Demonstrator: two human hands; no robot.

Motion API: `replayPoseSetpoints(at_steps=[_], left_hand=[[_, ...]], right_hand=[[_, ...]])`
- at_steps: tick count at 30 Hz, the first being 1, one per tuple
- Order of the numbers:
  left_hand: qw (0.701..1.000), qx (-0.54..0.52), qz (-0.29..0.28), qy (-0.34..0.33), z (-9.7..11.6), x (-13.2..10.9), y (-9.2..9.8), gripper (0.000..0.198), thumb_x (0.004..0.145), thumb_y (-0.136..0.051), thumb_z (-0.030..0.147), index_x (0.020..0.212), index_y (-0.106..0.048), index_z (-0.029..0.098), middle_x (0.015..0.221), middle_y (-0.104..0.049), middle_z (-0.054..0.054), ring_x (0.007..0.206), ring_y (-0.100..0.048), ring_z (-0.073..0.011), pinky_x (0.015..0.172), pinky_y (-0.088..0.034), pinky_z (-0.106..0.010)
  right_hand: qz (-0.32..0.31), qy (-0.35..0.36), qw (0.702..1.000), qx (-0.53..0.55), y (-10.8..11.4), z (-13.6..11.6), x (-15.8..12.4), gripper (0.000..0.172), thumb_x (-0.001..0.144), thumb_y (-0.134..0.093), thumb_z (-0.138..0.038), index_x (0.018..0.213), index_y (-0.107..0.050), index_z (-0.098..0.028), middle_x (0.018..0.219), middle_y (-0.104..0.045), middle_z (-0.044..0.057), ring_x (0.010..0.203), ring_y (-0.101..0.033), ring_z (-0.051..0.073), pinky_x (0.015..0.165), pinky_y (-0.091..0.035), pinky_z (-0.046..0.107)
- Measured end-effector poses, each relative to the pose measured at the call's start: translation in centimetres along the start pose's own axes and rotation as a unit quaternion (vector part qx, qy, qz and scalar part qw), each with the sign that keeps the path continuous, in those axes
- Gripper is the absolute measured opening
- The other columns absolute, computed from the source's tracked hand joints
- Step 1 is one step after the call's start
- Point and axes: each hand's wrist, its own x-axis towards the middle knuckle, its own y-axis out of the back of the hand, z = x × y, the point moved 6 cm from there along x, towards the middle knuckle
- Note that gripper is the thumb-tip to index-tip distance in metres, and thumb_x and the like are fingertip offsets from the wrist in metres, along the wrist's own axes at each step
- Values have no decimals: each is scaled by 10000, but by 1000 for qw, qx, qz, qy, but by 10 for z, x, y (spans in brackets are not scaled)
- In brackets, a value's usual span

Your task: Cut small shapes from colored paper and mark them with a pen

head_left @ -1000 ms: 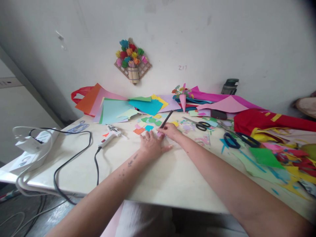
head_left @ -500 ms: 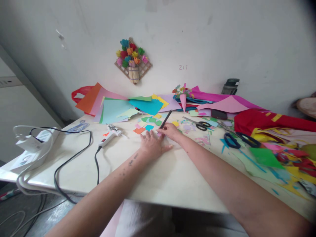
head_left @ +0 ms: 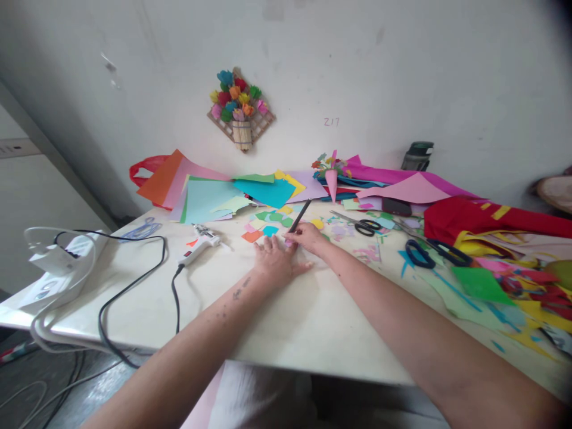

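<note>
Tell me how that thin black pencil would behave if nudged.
The thin black pencil looks straight and rigid, so it probably stays stiff. Slim, so likely light in the right hand. On the smooth pale table it might roll unless coloured paper scraps stop it.

Slanted black pencil (head_left: 301,214) over pink scrap (head_left: 289,243)

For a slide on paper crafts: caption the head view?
Left hand flat on the table, right hand holds a dark pencil to a pink paper scrap.
</note>
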Motion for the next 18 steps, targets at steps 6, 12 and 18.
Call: replayPoseSetpoints(at_steps=[6, 12, 18], left_hand=[[1000, 6, 1, -2, 0, 1, -1, 857, 727, -159, 784, 1400, -273, 265, 1455, -248, -180, 1316, -180, -408, 983, -144, -612], [1000, 4, 1, 0, -1, 0, -1, 853, 728, -167, 783, 1399, -275, 268, 1457, -251, -171, 1319, -178, -405, 987, -140, -607], [1000, 1, -3, 0, -1, 0, 0, 837, 737, -163, 774, 1400, -273, 275, 1457, -246, -175, 1317, -182, -407, 986, -140, -607]], right_hand=[[5, 0, 1000, -3, 0, 2, 1, 159, 729, -640, -317, 733, -701, -170, 797, -692, 40, 714, -617, 141, 652, -456, 228], [12, 4, 1000, -1, -1, 5, 3, 167, 734, -638, -316, 732, -700, -161, 802, -687, 45, 711, -617, 139, 637, -457, 223], [22, 1, 1000, -5, 0, 5, 3, 169, 735, -635, -308, 722, -699, -153, 804, -685, 50, 703, -613, 138, 624, -458, 223]])
